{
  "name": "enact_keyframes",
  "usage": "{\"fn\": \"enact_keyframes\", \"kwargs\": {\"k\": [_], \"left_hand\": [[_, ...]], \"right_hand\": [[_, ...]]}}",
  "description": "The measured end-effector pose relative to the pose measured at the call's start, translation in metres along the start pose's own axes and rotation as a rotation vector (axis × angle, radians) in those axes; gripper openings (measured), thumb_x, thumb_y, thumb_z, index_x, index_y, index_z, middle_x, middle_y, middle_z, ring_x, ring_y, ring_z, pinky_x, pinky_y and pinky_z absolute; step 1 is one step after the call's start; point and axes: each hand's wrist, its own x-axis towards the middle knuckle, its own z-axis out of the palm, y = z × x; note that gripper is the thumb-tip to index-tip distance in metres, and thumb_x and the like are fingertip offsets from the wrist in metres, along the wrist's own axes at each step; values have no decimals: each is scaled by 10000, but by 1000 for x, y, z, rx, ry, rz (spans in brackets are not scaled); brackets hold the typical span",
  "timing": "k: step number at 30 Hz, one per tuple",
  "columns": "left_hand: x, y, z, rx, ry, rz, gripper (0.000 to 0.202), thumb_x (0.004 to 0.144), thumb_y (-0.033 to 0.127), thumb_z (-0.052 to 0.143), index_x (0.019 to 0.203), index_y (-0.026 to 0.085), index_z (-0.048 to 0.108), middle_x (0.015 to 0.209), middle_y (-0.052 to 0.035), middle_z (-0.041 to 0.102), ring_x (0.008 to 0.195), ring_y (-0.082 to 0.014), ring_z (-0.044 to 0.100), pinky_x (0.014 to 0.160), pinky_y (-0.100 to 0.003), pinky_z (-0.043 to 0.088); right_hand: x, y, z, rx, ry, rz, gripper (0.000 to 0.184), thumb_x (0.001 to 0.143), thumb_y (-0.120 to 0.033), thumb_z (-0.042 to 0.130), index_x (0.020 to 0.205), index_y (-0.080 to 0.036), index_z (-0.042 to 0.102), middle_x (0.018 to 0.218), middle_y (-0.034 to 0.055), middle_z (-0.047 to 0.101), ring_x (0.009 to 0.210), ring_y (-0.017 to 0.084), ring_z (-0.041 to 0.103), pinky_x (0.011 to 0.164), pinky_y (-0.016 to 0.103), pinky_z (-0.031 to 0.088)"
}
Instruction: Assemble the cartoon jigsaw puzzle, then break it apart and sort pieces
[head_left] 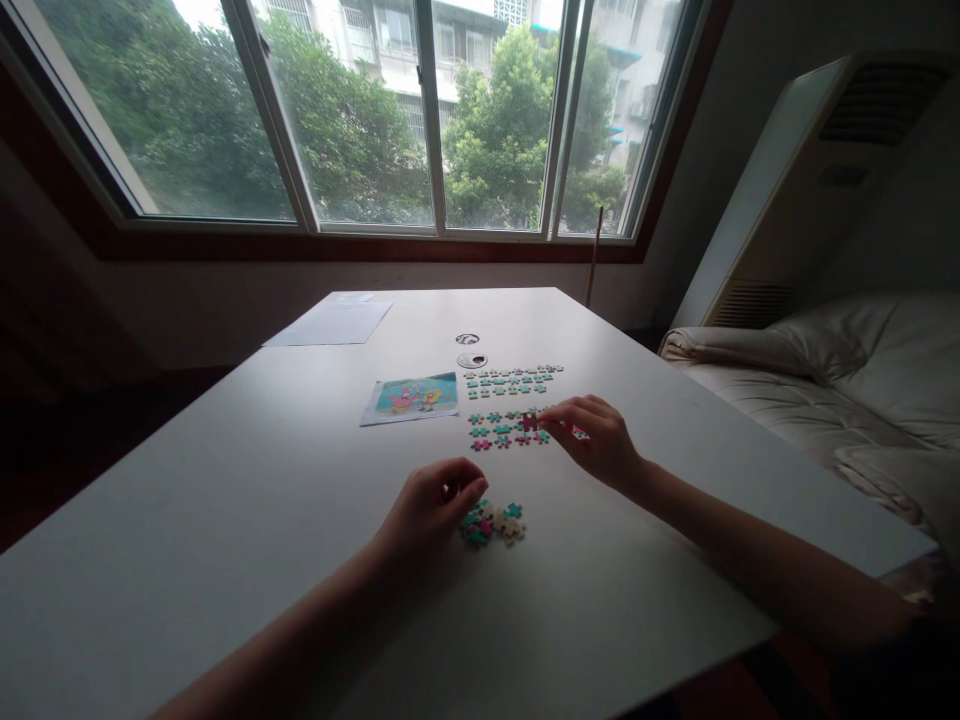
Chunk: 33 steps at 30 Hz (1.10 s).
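Note:
Between the thumb and fingers of my right hand point(596, 437) is a dark red jigsaw puzzle piece point(530, 422), held over the nearer rows of puzzle pieces point(501, 430). Those rows are mostly teal with some pink. Farther back lie more rows of pale and teal pieces point(510, 383). My left hand point(437, 497) hovers at the left edge of a loose pile of puzzle pieces point(495, 523) in teal, cream and pink. Its fingers are curled with thumb and fingertips close together; whether a piece is between them I cannot make out.
Left of the rows, a cartoon picture sheet point(416, 398) lies on the white table point(247, 480). White papers point(330, 322) rest at the far left corner. Two round inserts point(472, 360) sit behind the rows. A pale sofa point(795, 390) stands to the right, below the window's far wall.

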Motion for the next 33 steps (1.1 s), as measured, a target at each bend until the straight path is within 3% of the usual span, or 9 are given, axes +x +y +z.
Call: {"fn": "enact_keyframes", "kwargs": {"k": [15, 19, 26, 33], "left_hand": [[-1, -1, 0, 20, -3, 9, 211, 789, 305, 485, 714, 134, 584, 604, 16, 502, 548, -93, 417, 497, -189, 356], [-1, -1, -1, 29, 3, 8, 214, 788, 312, 486, 711, 137, 583, 589, 25, 477, 527, -85, 387, 472, -180, 330], [-1, 0, 0, 7, -3, 10, 222, 787, 321, 489, 704, 136, 578, 574, 29, 470, 514, -82, 374, 463, -176, 323], [0, 0, -1, -13, -9, 0, 218, 785, 322, 493, 704, 137, 577, 565, 32, 453, 522, -86, 379, 468, -180, 322]], "right_hand": [[1, 2, 0, -6, -33, -32, 124, 827, -268, 526, 806, -191, 622, 747, 20, 668, 639, 106, 576, 645, 249, 411], [4, 8, -3, -25, -110, -42, 157, 843, -280, 496, 828, -189, 622, 775, 31, 668, 678, 117, 586, 659, 255, 418], [12, 39, -21, -47, -307, -48, 188, 845, -297, 479, 832, -184, 630, 792, 34, 655, 628, 103, 562, 629, 244, 421], [11, 84, -44, -64, -539, 176, 196, 804, -329, 499, 790, -178, 623, 720, 27, 643, 590, 108, 544, 576, 226, 414]]}}
